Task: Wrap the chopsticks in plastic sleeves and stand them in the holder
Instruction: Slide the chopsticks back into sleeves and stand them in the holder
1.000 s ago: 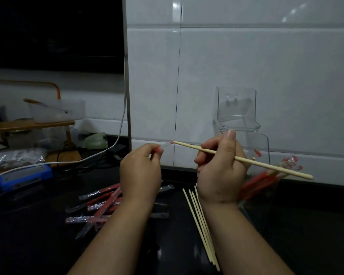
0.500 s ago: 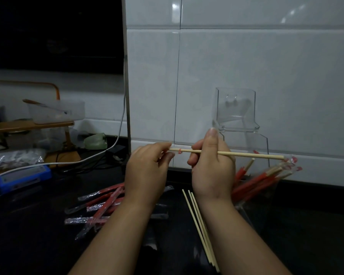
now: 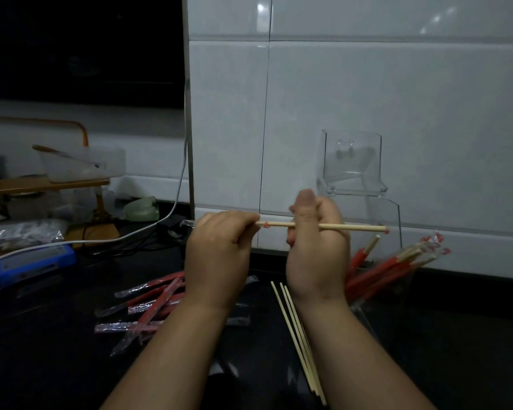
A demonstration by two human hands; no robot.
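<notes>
- Two hands busy: left hand [image 3: 219, 253] pinching the plastic sleeve [image 3: 263, 224] at its mouth, right hand [image 3: 317, 250] gripping a chopstick [image 3: 353, 227] level.
- Best fed leftward, straight, gently, without puckering film.
- Near on the tabletop [image 3: 456, 350], bare chopsticks [image 3: 296, 335].
- Far right, holder [image 3: 353, 167].

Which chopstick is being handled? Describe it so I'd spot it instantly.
Below the white tiled wall, the left hand and right hand hover over the dark counter. The chopstick spans them, level. It alone is airborne; the other bare sticks lie flat.
</notes>
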